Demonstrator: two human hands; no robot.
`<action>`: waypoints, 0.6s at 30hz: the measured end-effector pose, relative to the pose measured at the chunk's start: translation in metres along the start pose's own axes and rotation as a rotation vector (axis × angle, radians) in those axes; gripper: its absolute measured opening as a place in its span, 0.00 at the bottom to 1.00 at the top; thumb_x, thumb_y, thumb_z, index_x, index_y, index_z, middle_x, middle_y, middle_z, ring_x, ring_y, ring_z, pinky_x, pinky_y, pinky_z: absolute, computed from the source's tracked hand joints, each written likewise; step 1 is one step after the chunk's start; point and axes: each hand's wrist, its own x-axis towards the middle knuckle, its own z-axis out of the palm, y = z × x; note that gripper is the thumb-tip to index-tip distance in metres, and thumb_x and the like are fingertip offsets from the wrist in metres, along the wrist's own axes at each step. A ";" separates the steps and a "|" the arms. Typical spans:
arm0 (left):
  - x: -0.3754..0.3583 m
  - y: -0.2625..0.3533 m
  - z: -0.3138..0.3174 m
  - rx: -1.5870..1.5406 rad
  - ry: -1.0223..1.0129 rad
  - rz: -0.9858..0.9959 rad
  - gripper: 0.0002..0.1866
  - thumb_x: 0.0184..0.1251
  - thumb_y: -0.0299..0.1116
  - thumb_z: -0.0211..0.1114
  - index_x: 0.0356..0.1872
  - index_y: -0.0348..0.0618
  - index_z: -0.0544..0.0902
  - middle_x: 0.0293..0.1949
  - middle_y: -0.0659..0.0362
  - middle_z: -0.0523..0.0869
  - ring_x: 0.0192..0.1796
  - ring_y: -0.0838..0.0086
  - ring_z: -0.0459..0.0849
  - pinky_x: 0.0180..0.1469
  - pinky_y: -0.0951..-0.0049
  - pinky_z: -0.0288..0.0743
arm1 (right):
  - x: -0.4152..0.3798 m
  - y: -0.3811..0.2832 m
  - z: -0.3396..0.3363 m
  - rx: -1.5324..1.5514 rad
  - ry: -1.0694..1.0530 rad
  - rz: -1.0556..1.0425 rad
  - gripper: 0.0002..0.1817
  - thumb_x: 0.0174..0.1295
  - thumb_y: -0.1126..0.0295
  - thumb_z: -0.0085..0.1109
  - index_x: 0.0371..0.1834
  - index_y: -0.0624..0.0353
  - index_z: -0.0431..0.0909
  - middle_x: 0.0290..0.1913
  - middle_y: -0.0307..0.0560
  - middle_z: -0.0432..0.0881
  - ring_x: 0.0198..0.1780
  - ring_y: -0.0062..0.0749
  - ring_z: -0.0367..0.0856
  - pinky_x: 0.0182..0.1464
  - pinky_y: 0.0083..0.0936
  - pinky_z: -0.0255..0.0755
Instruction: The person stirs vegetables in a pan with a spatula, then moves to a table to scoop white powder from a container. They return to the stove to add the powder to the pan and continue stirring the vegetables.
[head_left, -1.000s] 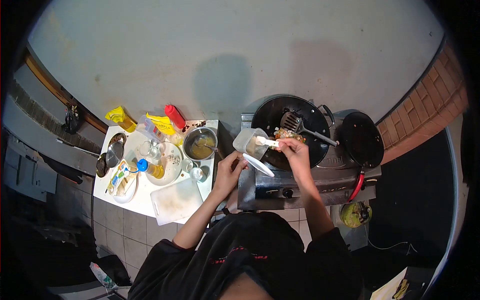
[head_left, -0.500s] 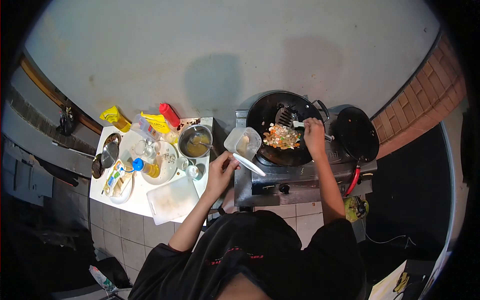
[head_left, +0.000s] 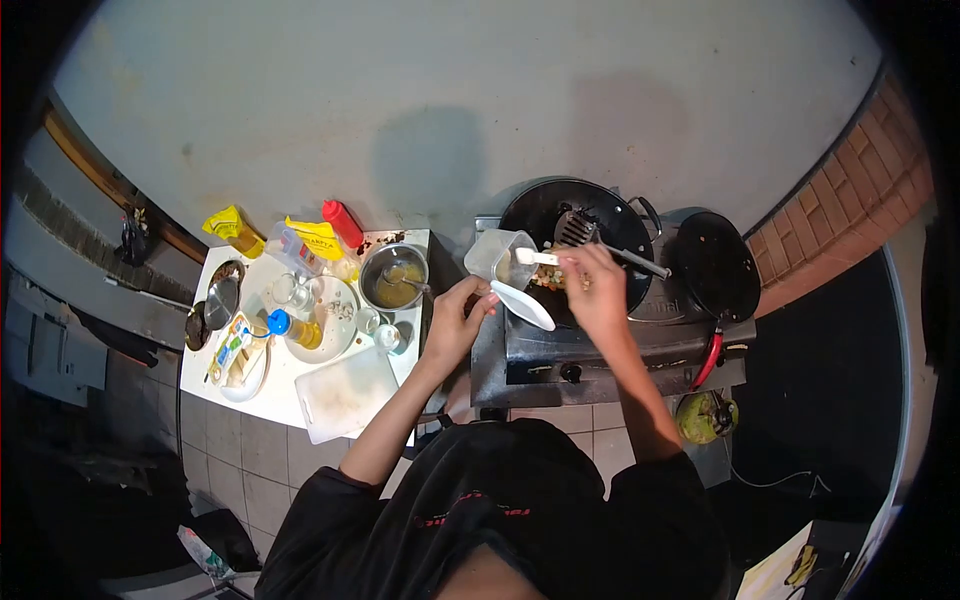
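My left hand (head_left: 458, 320) is closed on a clear plastic container (head_left: 490, 253) with its white lid (head_left: 524, 307) flipped open toward me. Pinched in my right hand (head_left: 597, 287) is a small white spoon (head_left: 538, 257), its bowl end at the container's mouth. Both hands are over the near left side of a black wok (head_left: 622, 212) on the stove. Chopped food (head_left: 548, 278) in the wok is partly hidden behind my right hand. A slotted spatula (head_left: 576, 228) rests in the wok, its handle pointing right across the rim.
Right of the wok sits a black frying pan (head_left: 712, 265) with a red handle. On the white table (head_left: 285, 388) at left are a metal pot (head_left: 393, 278), a cutting board (head_left: 346, 394), a plate (head_left: 325, 335), an oil bottle (head_left: 295, 330) and a red squeeze bottle (head_left: 342, 222).
My right hand has swung left with the white spoon, from over the food to the container's mouth. The container and my left hand have shifted slightly right and up.
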 end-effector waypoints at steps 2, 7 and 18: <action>0.005 0.006 0.002 0.030 -0.006 0.065 0.07 0.68 0.25 0.64 0.37 0.31 0.77 0.30 0.52 0.83 0.31 0.74 0.85 0.35 0.74 0.76 | -0.004 0.003 0.012 -0.059 -0.009 -0.081 0.03 0.60 0.79 0.59 0.35 0.64 0.81 0.32 0.52 0.79 0.39 0.50 0.77 0.44 0.38 0.71; 0.010 0.004 0.006 0.028 -0.012 0.129 0.07 0.67 0.24 0.65 0.37 0.30 0.77 0.32 0.50 0.83 0.31 0.72 0.85 0.35 0.73 0.76 | -0.009 0.005 0.026 -0.094 -0.039 -0.137 0.04 0.59 0.79 0.58 0.36 0.67 0.80 0.34 0.56 0.77 0.41 0.52 0.75 0.45 0.41 0.70; 0.006 -0.002 0.003 0.086 -0.023 0.162 0.05 0.66 0.22 0.64 0.36 0.31 0.77 0.31 0.56 0.83 0.33 0.78 0.85 0.36 0.77 0.77 | -0.014 0.016 0.034 0.207 -0.163 0.440 0.05 0.61 0.79 0.61 0.38 0.66 0.84 0.30 0.48 0.85 0.29 0.23 0.82 0.36 0.25 0.74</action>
